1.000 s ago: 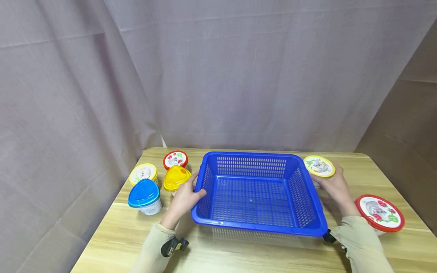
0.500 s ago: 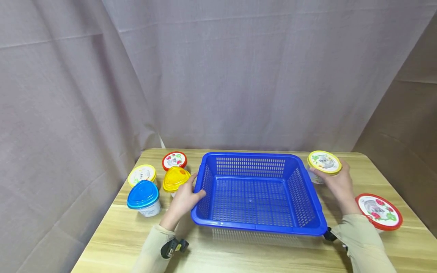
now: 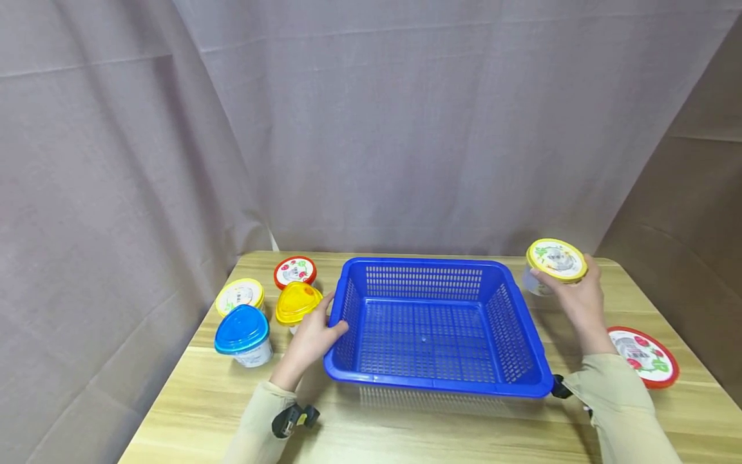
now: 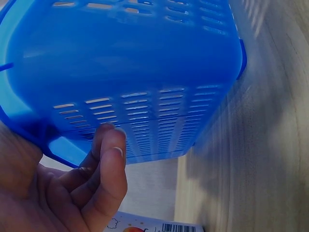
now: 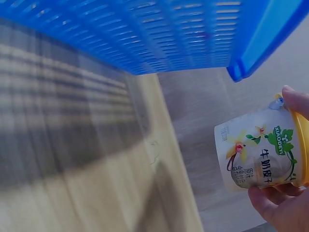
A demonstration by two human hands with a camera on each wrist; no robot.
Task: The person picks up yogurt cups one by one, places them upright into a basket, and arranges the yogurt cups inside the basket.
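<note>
A blue perforated plastic basket (image 3: pixel 435 385) stands in the middle of the wooden table. My left hand (image 3: pixel 313 338) grips its left rim, thumb over the inner side; in the left wrist view, curled fingers (image 4: pixel 113 169) lie against the slotted outer wall. To the right of the basket, my right hand (image 3: pixel 584 306) holds a white yogurt tub (image 3: pixel 556 261) with a round yellow lid. The right wrist view shows this tub (image 5: pixel 258 150) from the side, with flower pictures and printed writing, thumb and fingers around its lid end. It is raised above the table, slightly tilted.
Left of the basket are tubs with a blue lid (image 3: pixel 242 328), a yellow triangular lid (image 3: pixel 298 303), a round yellow lid (image 3: pixel 240 295) and a red lid (image 3: pixel 294 272). A larger red-lidded tub (image 3: pixel 643 356) sits beside my right forearm. A grey curtain (image 3: pixel 406 129) hangs behind the table.
My right hand has lifted the yellow-lidded tub up and a little to the right, away from the basket's side. The left hand and the basket have stayed in place.
</note>
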